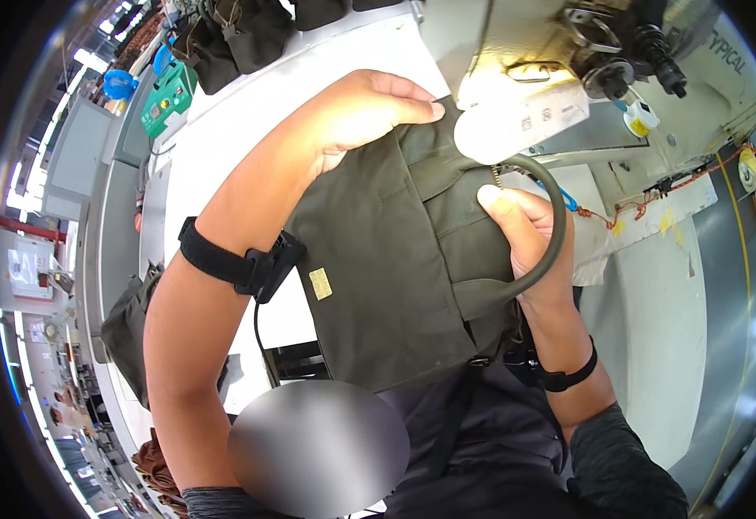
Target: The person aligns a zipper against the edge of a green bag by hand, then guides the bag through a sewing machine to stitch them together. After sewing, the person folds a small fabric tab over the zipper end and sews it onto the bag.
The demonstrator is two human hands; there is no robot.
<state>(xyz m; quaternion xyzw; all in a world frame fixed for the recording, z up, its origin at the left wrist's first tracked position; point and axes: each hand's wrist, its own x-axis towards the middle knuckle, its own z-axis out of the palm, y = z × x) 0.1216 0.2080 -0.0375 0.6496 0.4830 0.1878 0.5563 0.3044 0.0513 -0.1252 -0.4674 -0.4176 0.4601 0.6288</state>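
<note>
Left hand (382, 99) and right hand (528, 238) pinch the bag (369, 251), fingers nearly closed. Its yellow label (320, 284) faces up. White table (231, 138) stretches left.

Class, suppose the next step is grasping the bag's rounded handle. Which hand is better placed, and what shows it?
Probably the right hand: the handle loops around it in this view. The left hand is farther off, at the upper edge of the dark bag.
</note>
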